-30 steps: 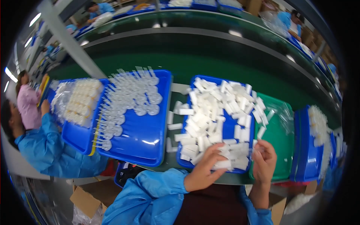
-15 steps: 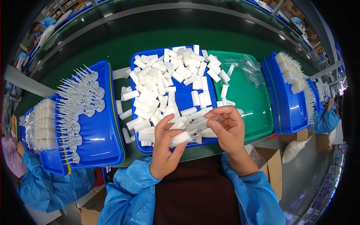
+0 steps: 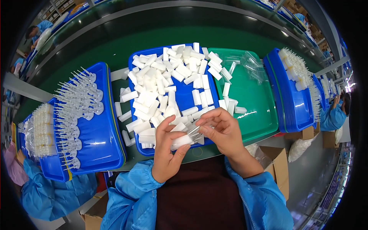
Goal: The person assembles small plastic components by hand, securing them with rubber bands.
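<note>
So at this point both hands were up close together at the near edge of the middle tray [image 3: 184, 96]. The left hand [image 3: 167, 151] had its fingers curled around a white piece [image 3: 181, 142], thumb and fingertips pinching it. The right hand [image 3: 222, 130] was closed lightly on a clear plastic bit [image 3: 194, 133] that met the white piece end to end, right between the two hands. Looked like the two parts were being fitted together, though I couldn't tell if they'd fully seated.

Progress-wise, I'd say a long way to go. Just past the fingertips the blue tray was heaped with loose white pieces [image 3: 161, 84], with some spilled over its left rim onto the counter [image 3: 119, 84]. Beyond the right hand sat a green tray [image 3: 253, 111], mostly bare, with a few clear sleeves [image 3: 249, 65] at its far end.

Well off to the left of the left hand, another blue tray [image 3: 96, 142] held rows of clear stemmed parts [image 3: 76, 103], neatly lined up. Far right, a stack of blue trays [image 3: 291, 99] carried more white stuff. My guess was those rows were finished ones, but that's only a guess.
</note>
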The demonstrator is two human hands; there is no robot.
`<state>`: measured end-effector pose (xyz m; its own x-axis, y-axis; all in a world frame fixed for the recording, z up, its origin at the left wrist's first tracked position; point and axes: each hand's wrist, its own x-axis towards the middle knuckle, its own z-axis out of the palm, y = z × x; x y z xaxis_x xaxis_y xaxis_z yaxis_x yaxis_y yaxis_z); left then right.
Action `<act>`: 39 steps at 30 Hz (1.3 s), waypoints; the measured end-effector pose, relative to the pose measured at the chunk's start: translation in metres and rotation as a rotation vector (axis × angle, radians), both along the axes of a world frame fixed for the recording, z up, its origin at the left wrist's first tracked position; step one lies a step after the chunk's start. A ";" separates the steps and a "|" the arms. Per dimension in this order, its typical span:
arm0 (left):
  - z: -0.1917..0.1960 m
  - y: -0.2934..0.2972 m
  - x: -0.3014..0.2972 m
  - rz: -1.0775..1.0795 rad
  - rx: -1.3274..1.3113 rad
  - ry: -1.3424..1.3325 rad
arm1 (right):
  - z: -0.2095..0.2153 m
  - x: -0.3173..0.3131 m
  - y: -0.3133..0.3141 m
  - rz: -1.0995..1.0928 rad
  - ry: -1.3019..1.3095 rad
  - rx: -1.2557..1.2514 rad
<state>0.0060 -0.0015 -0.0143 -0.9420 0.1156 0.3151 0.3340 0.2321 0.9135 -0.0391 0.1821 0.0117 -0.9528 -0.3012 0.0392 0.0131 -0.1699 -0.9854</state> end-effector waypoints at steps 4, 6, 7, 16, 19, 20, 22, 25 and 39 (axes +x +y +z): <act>0.001 -0.001 -0.001 0.012 -0.008 0.014 | -0.005 0.002 -0.002 0.019 -0.083 -0.130; 0.001 0.000 -0.001 0.031 0.026 -0.038 | -0.006 0.003 -0.003 0.015 -0.159 -0.218; 0.001 0.000 -0.001 0.034 0.026 -0.039 | -0.008 0.004 -0.004 0.017 -0.160 -0.218; -0.001 0.000 -0.001 0.029 0.222 -0.152 | -0.017 0.011 -0.011 -0.053 -0.061 -0.202; -0.001 0.000 -0.002 0.037 0.202 -0.112 | -0.018 0.013 -0.011 -0.025 0.000 -0.237; -0.001 -0.001 -0.002 0.040 0.189 -0.105 | -0.019 0.014 -0.011 -0.028 0.036 -0.208; -0.001 -0.001 -0.002 0.044 0.177 -0.097 | -0.019 0.013 -0.012 -0.028 0.071 -0.177; 0.002 -0.002 -0.004 0.047 0.118 -0.056 | -0.019 0.012 -0.011 -0.036 0.096 -0.166; -0.001 0.000 0.002 0.035 -0.034 0.000 | 0.003 0.000 0.003 -0.008 0.130 0.290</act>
